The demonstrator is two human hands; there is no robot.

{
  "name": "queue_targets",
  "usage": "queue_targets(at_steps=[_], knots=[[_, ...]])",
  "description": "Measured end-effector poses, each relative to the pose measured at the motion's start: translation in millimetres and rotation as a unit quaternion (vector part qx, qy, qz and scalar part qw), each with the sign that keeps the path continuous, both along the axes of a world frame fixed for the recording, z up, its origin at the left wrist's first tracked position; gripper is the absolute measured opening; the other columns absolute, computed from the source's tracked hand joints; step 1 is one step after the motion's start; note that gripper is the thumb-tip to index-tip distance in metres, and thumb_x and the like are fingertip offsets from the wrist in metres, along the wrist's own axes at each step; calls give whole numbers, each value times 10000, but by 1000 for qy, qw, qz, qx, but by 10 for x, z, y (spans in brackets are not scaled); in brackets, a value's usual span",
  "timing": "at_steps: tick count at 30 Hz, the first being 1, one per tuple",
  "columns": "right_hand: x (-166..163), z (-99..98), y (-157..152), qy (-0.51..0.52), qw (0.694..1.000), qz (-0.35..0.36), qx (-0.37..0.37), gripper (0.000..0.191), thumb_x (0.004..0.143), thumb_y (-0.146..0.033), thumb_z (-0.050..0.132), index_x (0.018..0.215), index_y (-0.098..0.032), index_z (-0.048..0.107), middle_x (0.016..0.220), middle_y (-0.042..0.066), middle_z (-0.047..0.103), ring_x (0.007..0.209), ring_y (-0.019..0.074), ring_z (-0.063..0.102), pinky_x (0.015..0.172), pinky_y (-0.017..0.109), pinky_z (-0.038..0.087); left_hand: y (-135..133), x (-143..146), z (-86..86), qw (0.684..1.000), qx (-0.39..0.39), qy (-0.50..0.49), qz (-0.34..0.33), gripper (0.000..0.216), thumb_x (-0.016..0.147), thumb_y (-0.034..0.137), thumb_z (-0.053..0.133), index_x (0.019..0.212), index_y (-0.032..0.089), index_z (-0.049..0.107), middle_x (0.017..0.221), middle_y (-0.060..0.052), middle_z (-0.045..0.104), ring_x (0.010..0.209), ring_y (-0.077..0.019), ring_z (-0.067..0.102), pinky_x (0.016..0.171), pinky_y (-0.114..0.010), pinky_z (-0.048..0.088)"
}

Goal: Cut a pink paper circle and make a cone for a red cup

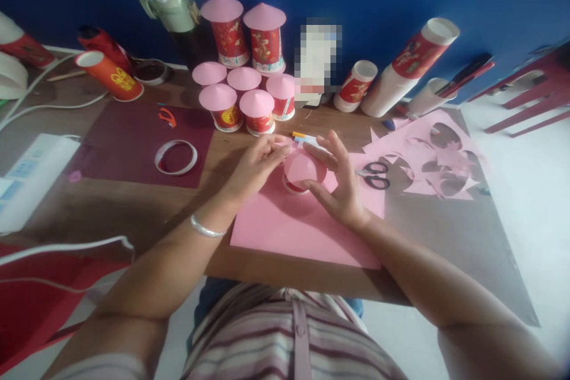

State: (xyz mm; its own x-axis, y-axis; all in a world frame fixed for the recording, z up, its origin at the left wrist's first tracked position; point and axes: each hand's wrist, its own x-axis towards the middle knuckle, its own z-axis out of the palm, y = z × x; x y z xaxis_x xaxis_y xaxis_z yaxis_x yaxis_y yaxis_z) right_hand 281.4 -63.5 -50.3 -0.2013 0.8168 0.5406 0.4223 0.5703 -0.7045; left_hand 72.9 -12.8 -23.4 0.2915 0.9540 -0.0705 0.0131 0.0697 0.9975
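A small red paper cup (297, 185) stands upside down on a pink paper sheet (285, 228), topped by a pink paper cone (303, 167). My left hand (258, 163) pinches the cone's upper left edge with curled fingers. My right hand (341, 181) cups the cone's right side, thumb below and fingers spread. A silver bangle (205, 228) circles my left wrist.
Several finished cups with pink cone lids (243, 98) stand behind. Black scissors (376, 175) lie on cut pink scraps (439, 157) to the right. A tape roll (176, 157) sits on a maroon sheet (133, 142) to the left. Stacked cups (407, 65) lean against the blue wall.
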Motion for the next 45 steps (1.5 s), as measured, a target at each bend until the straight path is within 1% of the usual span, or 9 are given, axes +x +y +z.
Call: queue_targets(at_steps=[7,17,24,28,32,37,39,42,45], knots=[[-23,18,-11,-27,999,-19,16,910,1014,-454,695,1715,-331,128,1508,159,641,1500,364,537,1222,701,448,68,191,-44,994,-58,-98,7,475,843,467,848,1170,178,659,1050,-45,752,1053,-194,693,956,-325,487],[-33,41,-13,-48,998,-26,15,896,1016,-480,684,1708,-316,137,1485,138,672,1505,344,531,1255,686,403,104,233,-69,977,-114,-181,17,445,731,360,931,1039,163,678,953,-28,757,964,-176,697,925,-317,483],[-22,37,-28,-37,999,-24,3,886,1004,-454,706,1701,-316,176,1538,157,623,1482,360,556,1234,674,432,91,163,-36,981,-116,-153,11,367,801,414,867,1003,158,699,944,-26,723,857,-140,651,814,-282,469],[-30,68,-35,-33,999,-16,7,879,1007,-455,700,1700,-304,181,1536,157,626,1511,362,522,1260,677,395,49,120,19,986,-104,-127,-5,394,827,462,851,1038,168,694,993,-43,740,922,-163,674,863,-298,483],[-51,96,-38,-30,1000,-8,-5,862,1024,-461,672,1701,-314,160,1541,160,621,1489,354,551,1247,672,424,14,81,41,992,-87,-89,-13,452,824,488,862,1110,183,689,1044,-58,756,1017,-197,691,909,-323,484],[-60,108,-30,-55,998,-11,5,870,1032,-480,653,1704,-306,129,1498,152,661,1527,349,507,1252,689,407,15,14,-2,991,-92,-94,-23,465,824,443,873,1163,197,670,974,-35,743,958,-188,687,888,-326,482],[-57,105,-23,-64,998,-15,13,869,1037,-481,644,1705,-299,118,1487,153,671,1535,348,496,1246,693,408,18,-6,-15,991,-84,-100,-30,442,820,417,878,1150,197,682,1017,-38,739,985,-183,680,909,-321,481],[-49,94,-14,-73,997,-15,15,873,1041,-483,636,1707,-289,106,1489,160,669,1537,350,493,1239,692,416,19,-26,-17,992,-70,-95,-54,394,805,398,886,1092,189,715,1067,-45,732,970,-173,671,910,-317,492],[-46,80,-6,-73,997,-13,20,886,1038,-478,642,1711,-290,96,1485,155,673,1535,351,495,1236,694,416,27,-47,-15,987,-85,-105,-82,407,795,395,892,1095,192,707,993,-36,732,903,-169,674,869,-316,504]])
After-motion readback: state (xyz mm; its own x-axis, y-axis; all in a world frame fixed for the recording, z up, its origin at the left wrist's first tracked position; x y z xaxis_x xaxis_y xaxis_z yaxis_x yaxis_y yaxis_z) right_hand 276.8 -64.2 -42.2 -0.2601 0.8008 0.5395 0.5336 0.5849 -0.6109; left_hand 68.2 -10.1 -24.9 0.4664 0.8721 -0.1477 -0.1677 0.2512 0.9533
